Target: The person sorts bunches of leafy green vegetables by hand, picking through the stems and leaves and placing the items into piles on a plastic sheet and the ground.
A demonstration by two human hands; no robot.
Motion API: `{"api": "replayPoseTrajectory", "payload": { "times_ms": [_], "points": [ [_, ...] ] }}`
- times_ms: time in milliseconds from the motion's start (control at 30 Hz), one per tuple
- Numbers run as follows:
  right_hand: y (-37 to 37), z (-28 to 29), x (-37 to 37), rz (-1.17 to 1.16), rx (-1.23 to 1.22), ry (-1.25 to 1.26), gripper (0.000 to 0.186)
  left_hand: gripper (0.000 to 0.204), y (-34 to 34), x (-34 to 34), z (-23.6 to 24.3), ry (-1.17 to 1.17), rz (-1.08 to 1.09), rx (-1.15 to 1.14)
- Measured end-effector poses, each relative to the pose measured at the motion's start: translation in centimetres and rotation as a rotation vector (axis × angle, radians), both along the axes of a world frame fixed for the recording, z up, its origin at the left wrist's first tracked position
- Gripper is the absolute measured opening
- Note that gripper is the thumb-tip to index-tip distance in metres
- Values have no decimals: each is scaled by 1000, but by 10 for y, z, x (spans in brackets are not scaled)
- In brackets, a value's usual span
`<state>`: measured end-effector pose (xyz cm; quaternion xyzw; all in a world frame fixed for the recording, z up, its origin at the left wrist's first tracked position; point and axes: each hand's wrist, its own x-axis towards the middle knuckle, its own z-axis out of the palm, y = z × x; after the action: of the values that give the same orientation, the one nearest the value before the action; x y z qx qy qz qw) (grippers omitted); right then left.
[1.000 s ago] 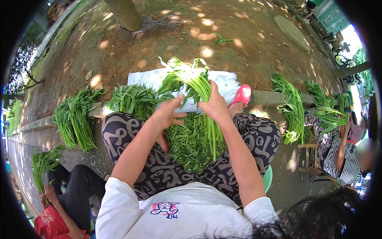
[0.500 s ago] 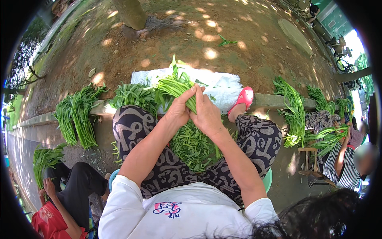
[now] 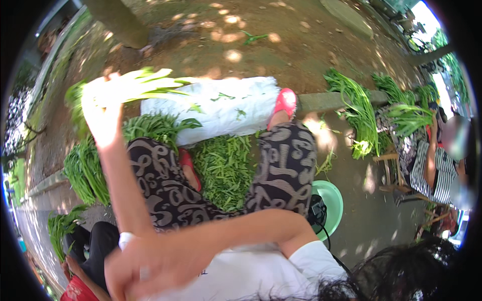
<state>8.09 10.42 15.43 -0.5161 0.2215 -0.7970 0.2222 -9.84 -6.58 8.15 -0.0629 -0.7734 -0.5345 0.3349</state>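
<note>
A bunch of long-stemmed leafy greens (image 3: 145,84) is gripped in my left hand (image 3: 100,100), raised at the upper left with its stems pointing right. Bright sun washes out that hand. My right hand (image 3: 150,268) is crossed over to the left, low in front of my white shirt. Motion smears its fingers, so its grip does not show. Between my knees lies a heap of chopped greens (image 3: 226,168). Just past my left knee, more uncut greens (image 3: 158,128) rest against a white woven sack (image 3: 216,108) spread on the ground.
Another pile of greens (image 3: 85,170) hangs over the kerb at left, and a further bunch (image 3: 359,118) at right. A pale green basin (image 3: 331,200) with a black object stands by my right thigh. People sit on both sides, holding greens. A tree trunk (image 3: 118,22) rises beyond.
My hands, together on the bunch before, are now apart. The left has swung the greens up and left; the right has crossed low to the left. My right knee has moved inward.
</note>
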Motion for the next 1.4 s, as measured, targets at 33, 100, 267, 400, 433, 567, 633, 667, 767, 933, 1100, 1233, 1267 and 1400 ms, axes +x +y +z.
{"api": "replayPoseTrajectory", "payload": {
  "times_ms": [33, 100, 267, 400, 433, 567, 633, 667, 767, 933, 1100, 1233, 1267, 1400],
  "points": [
    [-10, 3, 17, 89, -81, 19, 7, 31, -32, 1, 5, 193, -9, -233],
    [-16, 7, 38, 165, -158, 51, 7, 25, -73, -5, 16, 68, -116, -9],
    [-22, 12, 54, 223, -214, 77, 7, 21, -228, 32, 37, -70, -620, 1192],
    [-22, 13, 58, 207, -224, 84, 7, 17, -216, 98, 41, -200, -701, 1105],
    [-23, 13, 61, 203, -221, 87, 7, 17, -228, 111, 35, -209, -583, 1075],
    [-31, 18, 69, 186, -183, 102, 7, 18, -240, 162, 14, -230, -172, 966],
    [-37, 22, 73, 174, -159, 116, 7, 18, -227, 185, 12, -232, -78, 914],
    [-39, 26, 76, 173, -158, 126, 7, 18, -218, 199, 15, -273, -133, 879],
    [-45, 37, 82, 163, -133, 161, 7, 19, -191, 228, 15, -325, -311, 847],
    [-50, 52, 83, 81, -77, 204, 8, 21, -162, 247, 40, -166, -435, 1039],
    [-34, 68, 60, -195, 60, 240, 8, 27, -104, 255, 113, 74, -523, 1379],
    [14, 66, 22, -577, 446, 158, 11, 28, -42, 242, 103, 76, -730, 1300],
    [21, 58, 16, -675, 486, 155, 12, 29, -23, 240, 95, -24, -613, 1212],
    [56, 18, 3, -1016, 609, 168, 21, 27, 58, 220, 46, -325, -571, 1234]
  ]
}}
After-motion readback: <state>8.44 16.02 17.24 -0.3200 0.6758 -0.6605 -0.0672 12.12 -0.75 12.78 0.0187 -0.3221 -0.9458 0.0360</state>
